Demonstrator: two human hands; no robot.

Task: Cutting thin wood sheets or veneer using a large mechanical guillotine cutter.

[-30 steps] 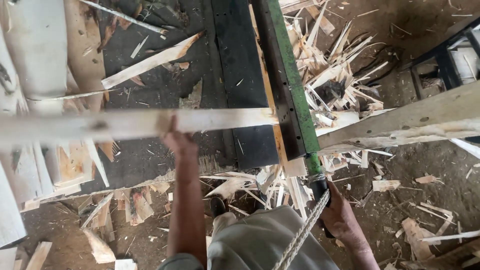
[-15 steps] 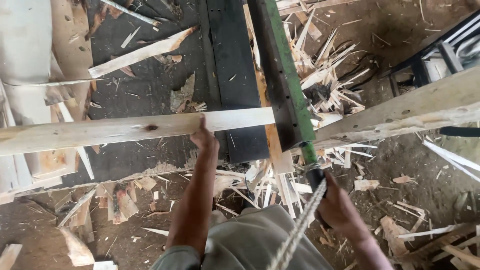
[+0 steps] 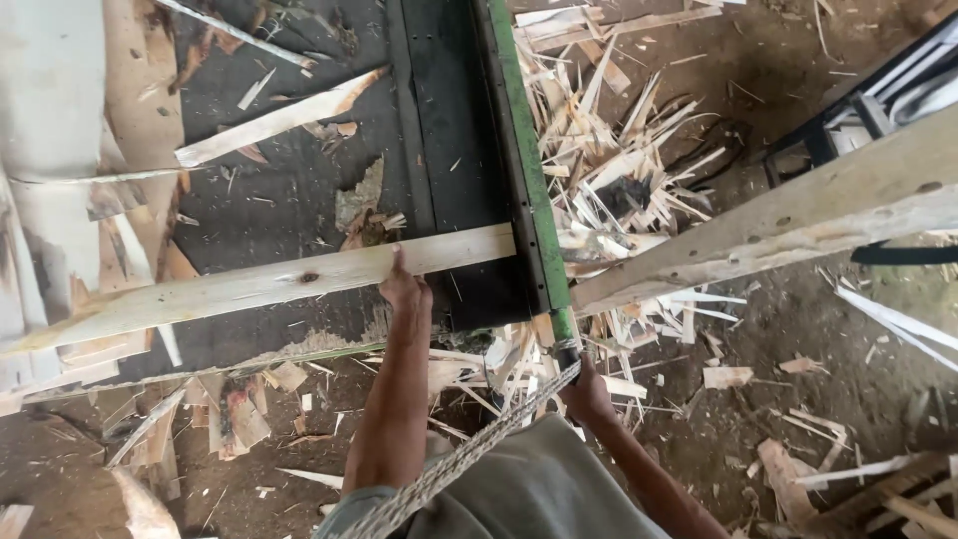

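My left hand (image 3: pixel 404 292) rests against the near edge of the pale plank (image 3: pixel 269 284), fingers pressed to the wood and not wrapped around it, so that grip is a flat push, nothing clenched. Over the last second the plank has slid to the right across the dark desk (image 3: pixel 449 150); its cut end, which lay short of the green rail (image 3: pixel 529 170) before, now butts up against it, and my hand has travelled along with it. My right hand (image 3: pixel 587 391) is down at the near end of the rail, by the braided rope (image 3: pixel 469 449), closed around the handle there as far as I can see. Offcuts and splinters (image 3: pixel 619 190) lie heaped beyond the rail, under a second long board (image 3: pixel 788 225).
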